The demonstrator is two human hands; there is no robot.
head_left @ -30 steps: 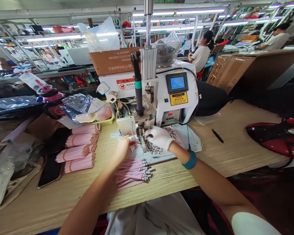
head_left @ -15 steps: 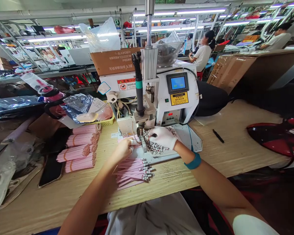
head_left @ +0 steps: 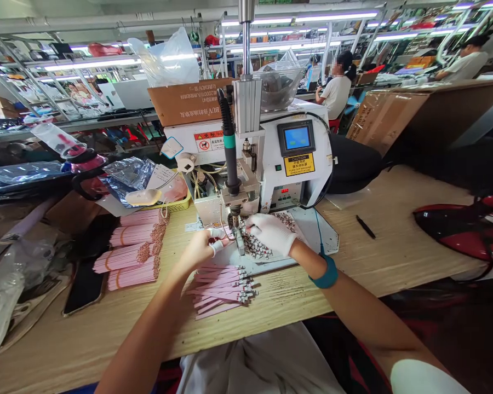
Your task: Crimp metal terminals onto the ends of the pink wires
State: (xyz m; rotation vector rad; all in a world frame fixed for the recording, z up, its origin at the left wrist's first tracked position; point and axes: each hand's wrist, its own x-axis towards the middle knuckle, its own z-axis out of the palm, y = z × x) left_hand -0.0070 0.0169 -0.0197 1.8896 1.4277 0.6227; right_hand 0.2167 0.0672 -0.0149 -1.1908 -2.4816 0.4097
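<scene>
My left hand (head_left: 200, 247), with white finger cots on its fingertips, is at the left of the soldering machine's tip (head_left: 237, 232). Its fingers are closed around a pink wire (head_left: 227, 232) whose end reaches toward the tip. On the other side, my right hand (head_left: 269, 232), in a white glove, has its fingers pinched together beside the tip. Whatever it pinches is hidden. Under it lies a pile of small metal-and-white connectors (head_left: 258, 249) on the machine's base plate. Pink wires with connectors on their ends (head_left: 222, 290) lie fanned out in front of the plate.
Bundles of pink wires (head_left: 133, 249) lie at the left, beside a dark phone (head_left: 83, 287). The white machine body (head_left: 267, 164) stands behind my hands. A black pen (head_left: 365, 227) and a red-and-black object (head_left: 456, 230) are at the right. Two people sit farther back.
My left hand has shifted slightly left, and its fingers have parted a little. My right hand has stayed near the tip, its fingers now drawn together over the pile.
</scene>
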